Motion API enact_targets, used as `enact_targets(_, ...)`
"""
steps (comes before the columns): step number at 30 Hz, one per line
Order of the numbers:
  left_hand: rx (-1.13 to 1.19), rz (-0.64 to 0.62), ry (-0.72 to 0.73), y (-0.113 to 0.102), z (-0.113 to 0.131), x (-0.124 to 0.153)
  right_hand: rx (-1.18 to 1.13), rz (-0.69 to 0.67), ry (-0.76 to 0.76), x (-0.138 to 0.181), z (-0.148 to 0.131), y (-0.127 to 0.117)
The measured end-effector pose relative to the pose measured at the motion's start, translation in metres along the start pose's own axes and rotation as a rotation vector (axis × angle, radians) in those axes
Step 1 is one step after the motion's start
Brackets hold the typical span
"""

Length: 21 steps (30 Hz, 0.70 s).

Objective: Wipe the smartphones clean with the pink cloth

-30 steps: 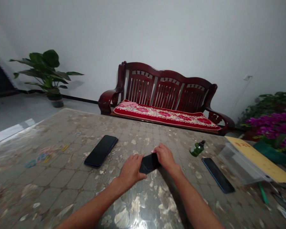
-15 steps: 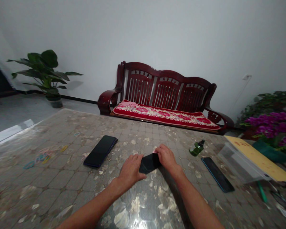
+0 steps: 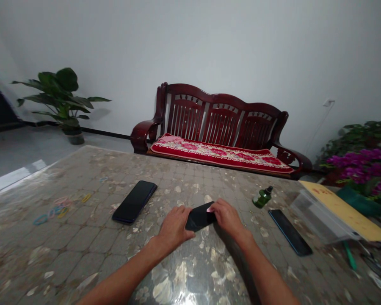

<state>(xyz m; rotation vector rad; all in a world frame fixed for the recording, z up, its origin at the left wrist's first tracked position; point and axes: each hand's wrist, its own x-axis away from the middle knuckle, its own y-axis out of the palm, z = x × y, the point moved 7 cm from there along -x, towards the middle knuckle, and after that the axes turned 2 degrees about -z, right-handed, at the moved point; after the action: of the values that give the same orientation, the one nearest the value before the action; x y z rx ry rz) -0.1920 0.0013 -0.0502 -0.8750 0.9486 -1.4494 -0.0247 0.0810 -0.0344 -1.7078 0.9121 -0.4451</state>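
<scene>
A dark smartphone [image 3: 199, 217] lies at a slant on the table in front of me. My left hand [image 3: 175, 224] grips its left end, thumb along the near edge and fingers at the far edge. Over the phone's right end is my right hand [image 3: 226, 216], fingers curled together. A small pinkish-white piece [image 3: 210, 209] shows at those fingertips against the screen; it is too small to name surely. Farther left a second black phone [image 3: 135, 202] lies screen up. A third phone [image 3: 290, 232] with a blue edge lies to the right, near a green bottle [image 3: 262, 197] with a black top.
Several coloured hair ties [image 3: 57, 208] lie at the left. A clear plastic box [image 3: 319, 218] with a yellow envelope [image 3: 346, 209] on it stands at the right, beside purple flowers [image 3: 365, 169]. A wooden bench [image 3: 220, 123] stands beyond the patterned tablecloth [image 3: 92, 250].
My right hand has slid slightly nearer to me and to the right, uncovering the phone's far right corner. My left hand keeps its hold.
</scene>
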Motion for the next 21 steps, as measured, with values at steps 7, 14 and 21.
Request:
enact_targets(7, 0.001, 0.009, -0.007, 0.001, 0.0, -0.001, -0.084, -0.03, -0.109, 0.015, -0.04, 0.01)
enact_targets(14, -0.014, 0.001, 0.017, 0.0, 0.001, 0.001, -0.039, -0.004, 0.0, 0.012, -0.02, 0.007)
enact_targets(21, -0.007, 0.009, 0.016, 0.003, 0.0, 0.0, -0.038, -0.011, -0.039, 0.014, -0.042, 0.013)
